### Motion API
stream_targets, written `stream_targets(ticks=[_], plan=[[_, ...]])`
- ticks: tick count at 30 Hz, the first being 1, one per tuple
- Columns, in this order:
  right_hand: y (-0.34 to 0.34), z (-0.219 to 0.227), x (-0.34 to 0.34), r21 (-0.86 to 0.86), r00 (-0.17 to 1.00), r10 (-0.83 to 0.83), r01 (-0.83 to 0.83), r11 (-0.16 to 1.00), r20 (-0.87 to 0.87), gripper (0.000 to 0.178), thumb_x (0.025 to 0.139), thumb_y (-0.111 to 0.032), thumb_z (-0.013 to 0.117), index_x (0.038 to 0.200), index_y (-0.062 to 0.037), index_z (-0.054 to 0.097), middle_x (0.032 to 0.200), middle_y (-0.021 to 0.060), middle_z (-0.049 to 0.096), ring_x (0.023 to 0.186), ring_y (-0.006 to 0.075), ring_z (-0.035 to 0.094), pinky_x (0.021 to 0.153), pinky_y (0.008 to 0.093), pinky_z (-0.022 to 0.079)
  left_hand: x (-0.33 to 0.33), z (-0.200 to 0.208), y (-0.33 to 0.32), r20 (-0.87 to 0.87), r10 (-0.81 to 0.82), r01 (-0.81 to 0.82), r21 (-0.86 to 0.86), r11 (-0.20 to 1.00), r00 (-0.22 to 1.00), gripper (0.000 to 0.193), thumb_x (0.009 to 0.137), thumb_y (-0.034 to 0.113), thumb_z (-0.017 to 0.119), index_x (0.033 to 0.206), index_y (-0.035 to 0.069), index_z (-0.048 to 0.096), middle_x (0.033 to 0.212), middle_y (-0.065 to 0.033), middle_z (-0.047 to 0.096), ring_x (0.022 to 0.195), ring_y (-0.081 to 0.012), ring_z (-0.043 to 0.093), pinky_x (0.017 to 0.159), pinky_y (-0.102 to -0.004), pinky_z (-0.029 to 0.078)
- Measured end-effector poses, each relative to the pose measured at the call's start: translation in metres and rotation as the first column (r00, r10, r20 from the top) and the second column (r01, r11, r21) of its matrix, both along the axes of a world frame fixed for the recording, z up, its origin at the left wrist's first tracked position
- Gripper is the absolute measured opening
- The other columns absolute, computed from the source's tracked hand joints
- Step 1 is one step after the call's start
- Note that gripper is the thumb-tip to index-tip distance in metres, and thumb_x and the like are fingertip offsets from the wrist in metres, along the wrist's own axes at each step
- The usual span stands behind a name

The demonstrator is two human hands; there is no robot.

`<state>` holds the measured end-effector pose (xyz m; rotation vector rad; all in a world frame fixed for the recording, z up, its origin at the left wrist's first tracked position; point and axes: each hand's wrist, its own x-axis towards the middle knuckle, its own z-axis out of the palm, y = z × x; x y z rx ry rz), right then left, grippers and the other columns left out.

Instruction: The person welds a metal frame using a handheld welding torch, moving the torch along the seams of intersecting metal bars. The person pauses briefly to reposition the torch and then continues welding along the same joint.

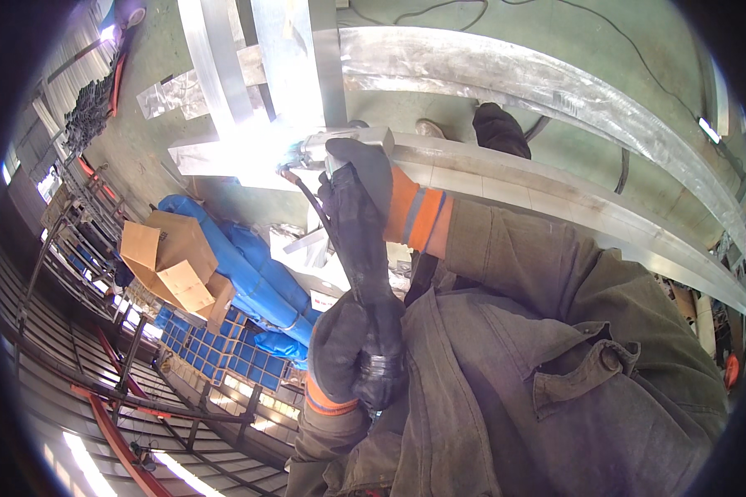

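My left hand [340, 348], in a dark glove with an orange cuff, is wrapped round the black handle of a welding torch [379, 331]. The torch's thin neck [313, 199] runs up to a tip beside a glaring white arc [261, 157]. My right hand [360, 178], gloved alike, is closed farther up by the torch neck, at the edge of a silver metal beam [472, 157]. Next to its fingers sits a silver metal fitting [313, 149], whose kind the glare hides. What that hand grips is not clear. Upright-looking silver bars [290, 66] meet the beam at the arc.
A long curved-looking metal beam [506, 62] lies beyond the first. Left are an open cardboard box [178, 257], blue wrapped bundles [249, 265] and a blue gridded crate [224, 344]. A dark trouser leg [501, 128] shows between the beams. Cables [630, 41] cross the floor.
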<state>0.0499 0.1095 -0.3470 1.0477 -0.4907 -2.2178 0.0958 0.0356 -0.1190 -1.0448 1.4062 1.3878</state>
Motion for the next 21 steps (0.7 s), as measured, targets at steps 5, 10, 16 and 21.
stream_targets(ticks=[5, 10, 16, 21], plan=[[0.003, 0.003, -0.002, -0.084, 0.998, 0.007, -0.002, 0.996, 0.063, 0.030, 0.100, -0.036, 0.054, 0.108, -0.0092, 0.064, 0.077, 0.0042, 0.064, 0.064, 0.0162, 0.063, 0.057, 0.0350, 0.055, -0.003, 0.003, 0.006, -0.146, -0.330, 0.311, -0.136, 0.941, 0.933, 0.048, 0.107, 0.036, 0.046, 0.122, -0.008, 0.059, 0.108, -0.0197, 0.068, 0.089, -0.0243, 0.070, 0.075, -0.0324, 0.060], [0.001, 0.002, -0.004, -0.007, 0.993, -0.098, 0.098, 0.995, -0.066, 0.030, 0.098, -0.037, 0.060, 0.107, -0.0086, 0.059, 0.083, 0.0056, 0.061, 0.070, 0.0177, 0.062, 0.061, 0.0366, 0.055, -0.006, -0.001, 0.010, -0.127, -0.077, 0.075, -0.024, 0.997, 0.989, 0.041, 0.108, 0.028, 0.044, 0.117, -0.008, 0.061, 0.105, -0.0180, 0.070, 0.090, -0.0231, 0.070, 0.076, -0.0325, 0.059], [0.000, -0.001, 0.000, -0.084, 0.995, -0.100, 0.098, 0.992, -0.018, 0.028, 0.096, -0.037, 0.064, 0.101, -0.0099, 0.059, 0.084, 0.0046, 0.060, 0.073, 0.0177, 0.062, 0.065, 0.0356, 0.055, -0.009, 0.007, 0.019, -0.196, -0.536, 0.474, -0.289, 0.832, 0.821, 0.043, 0.108, 0.030, 0.042, 0.115, -0.008, 0.062, 0.103, -0.0177, 0.070, 0.090, -0.0233, 0.071, 0.076, -0.0326, 0.058], [0.001, 0.001, -0.001, -0.068, 0.998, -0.054, 0.051, 0.996, -0.035, 0.029, 0.094, -0.039, 0.066, 0.098, -0.0110, 0.060, 0.086, 0.0047, 0.061, 0.075, 0.0174, 0.062, 0.067, 0.0345, 0.055, -0.009, 0.001, 0.015, -0.102, -0.079, 0.072, -0.071, 0.995, 0.992, 0.044, 0.109, 0.028, 0.039, 0.115, -0.008, 0.063, 0.104, -0.0187, 0.070, 0.092, -0.0248, 0.072, 0.079, -0.0338, 0.059]])
